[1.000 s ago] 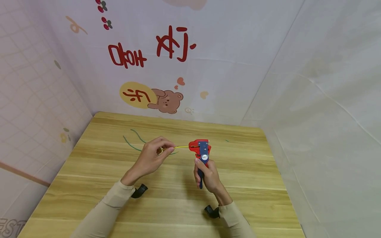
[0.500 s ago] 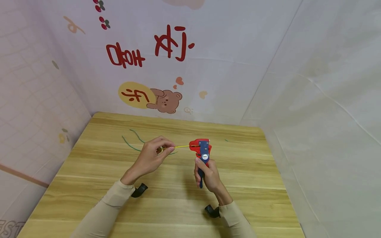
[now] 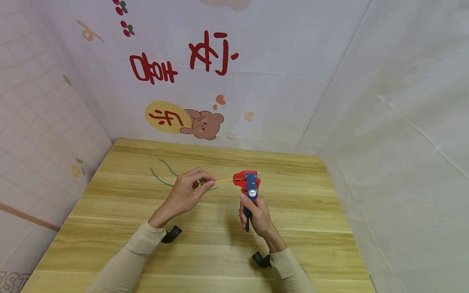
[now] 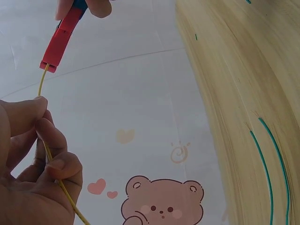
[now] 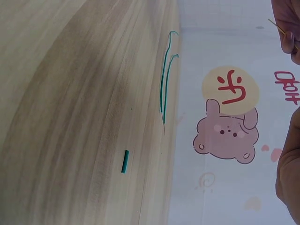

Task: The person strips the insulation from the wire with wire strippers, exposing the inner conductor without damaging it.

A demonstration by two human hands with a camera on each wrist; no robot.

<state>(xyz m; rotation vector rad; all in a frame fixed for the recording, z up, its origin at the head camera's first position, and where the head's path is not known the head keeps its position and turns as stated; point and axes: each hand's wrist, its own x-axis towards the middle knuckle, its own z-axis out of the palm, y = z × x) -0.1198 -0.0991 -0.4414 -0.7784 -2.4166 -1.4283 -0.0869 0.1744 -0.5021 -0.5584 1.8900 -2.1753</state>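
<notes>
My left hand point(image 3: 187, 193) pinches a thin yellow wire point(image 3: 224, 180) between thumb and forefinger. In the left wrist view the wire's tail point(image 4: 74, 206) runs down past the curled fingers. Its other end enters the red nose of a wire stripper point(image 3: 251, 179), a red and dark blue tool with a round white label. My right hand point(image 3: 259, 215) grips the stripper's handles, thumb on the blue one, holding it upright above the table. The wire's tip is hidden inside the tool. In the right wrist view only part of the right hand point(image 5: 289, 173) shows at the edge.
Two green wires point(image 4: 265, 164) with bare copper ends lie on the wooden table point(image 3: 205, 260), behind the left hand. A short green piece of insulation point(image 5: 125, 161) lies towards the back right. White printed cloth walls point(image 3: 278, 81) stand behind and at both sides.
</notes>
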